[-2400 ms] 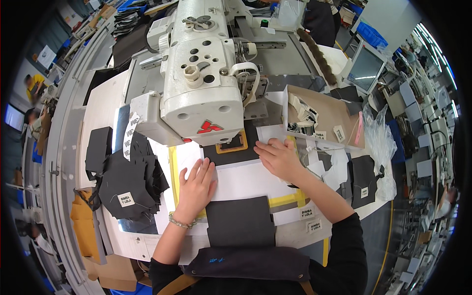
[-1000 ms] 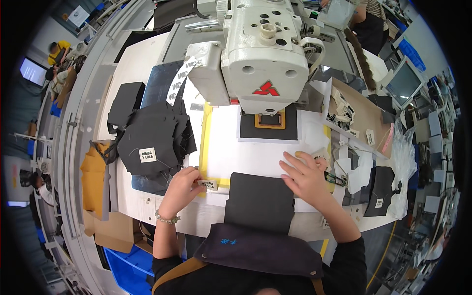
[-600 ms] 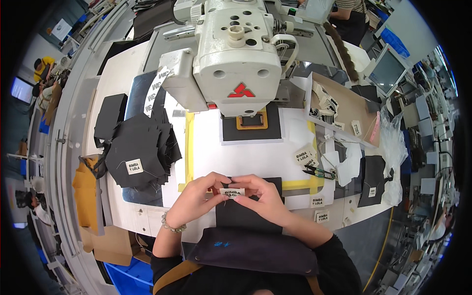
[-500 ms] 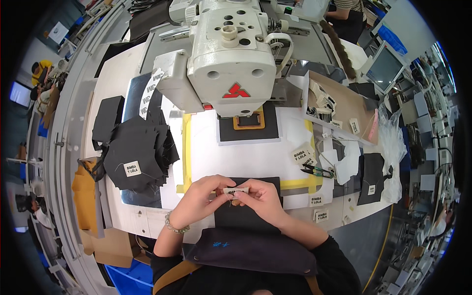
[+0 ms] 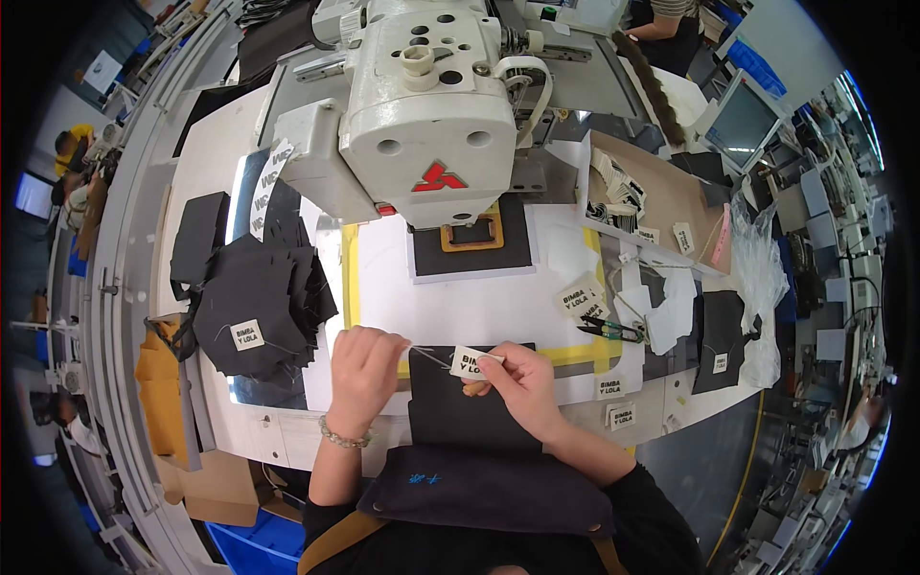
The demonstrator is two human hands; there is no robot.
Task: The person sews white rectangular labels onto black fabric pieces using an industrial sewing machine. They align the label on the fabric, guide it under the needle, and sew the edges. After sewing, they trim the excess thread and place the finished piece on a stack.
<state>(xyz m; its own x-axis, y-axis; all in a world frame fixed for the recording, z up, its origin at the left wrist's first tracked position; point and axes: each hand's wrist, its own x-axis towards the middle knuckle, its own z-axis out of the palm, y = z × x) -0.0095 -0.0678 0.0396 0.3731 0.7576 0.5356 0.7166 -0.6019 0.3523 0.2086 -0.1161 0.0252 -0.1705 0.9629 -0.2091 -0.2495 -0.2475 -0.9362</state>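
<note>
My right hand (image 5: 527,388) pinches a white fabric label (image 5: 474,363) with dark lettering between thumb and fingers. A small tan bit, too small to name, shows under the label. My left hand (image 5: 366,369) is closed on the end of a thin pale thread (image 5: 427,356), which stretches across to the label. Below both hands lies a black fabric piece (image 5: 467,412) at the table's near edge. Beyond them, under the head of a white sewing machine (image 5: 426,134), a tan frame (image 5: 471,233) rests on another black piece (image 5: 476,261).
At left sits a pile of black fabric pieces (image 5: 254,297) topped by a label. On the right are thread snips (image 5: 613,331), loose labels (image 5: 610,385), a cardboard tray (image 5: 704,254) holding labels, and clear plastic (image 5: 764,287). A person (image 5: 661,34) is at the far right.
My hands were together over the label; the left has moved away to the left, drawing the thread out. The label now faces up more fully in my right hand. The view has shifted slightly.
</note>
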